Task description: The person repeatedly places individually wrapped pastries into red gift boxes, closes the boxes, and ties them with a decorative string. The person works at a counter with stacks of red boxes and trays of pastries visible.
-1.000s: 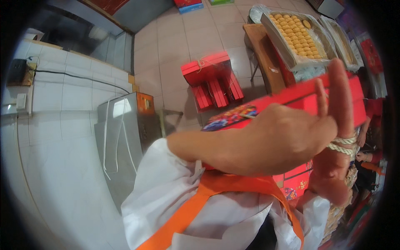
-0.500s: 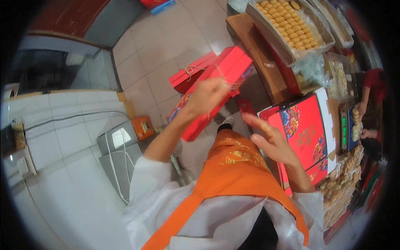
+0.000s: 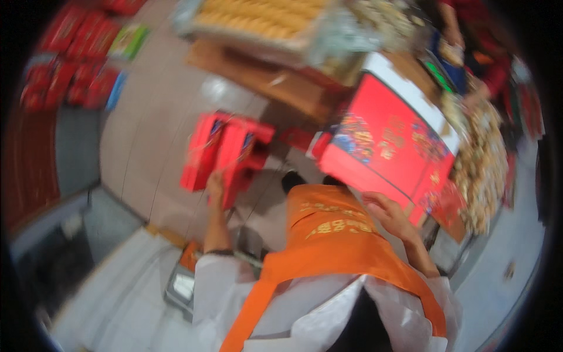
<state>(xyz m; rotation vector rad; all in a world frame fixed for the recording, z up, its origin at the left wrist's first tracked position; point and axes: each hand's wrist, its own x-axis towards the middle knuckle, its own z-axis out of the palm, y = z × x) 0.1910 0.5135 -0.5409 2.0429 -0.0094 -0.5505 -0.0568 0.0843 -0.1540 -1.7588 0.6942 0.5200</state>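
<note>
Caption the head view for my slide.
Left hand at red boxes, right hand loosely open beside a flat red carton, orange apron between the two hands.

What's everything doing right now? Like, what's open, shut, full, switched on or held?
Left hand: at the red boxes, grip too blurred to tell
Right hand: open, looks empty
Red boxes: close together, look shut
Red printed carton: lying printed side up
Tray: uncovered, holding rows of yellow pastries
Scale display: lit green
Orange apron: being worn
</note>
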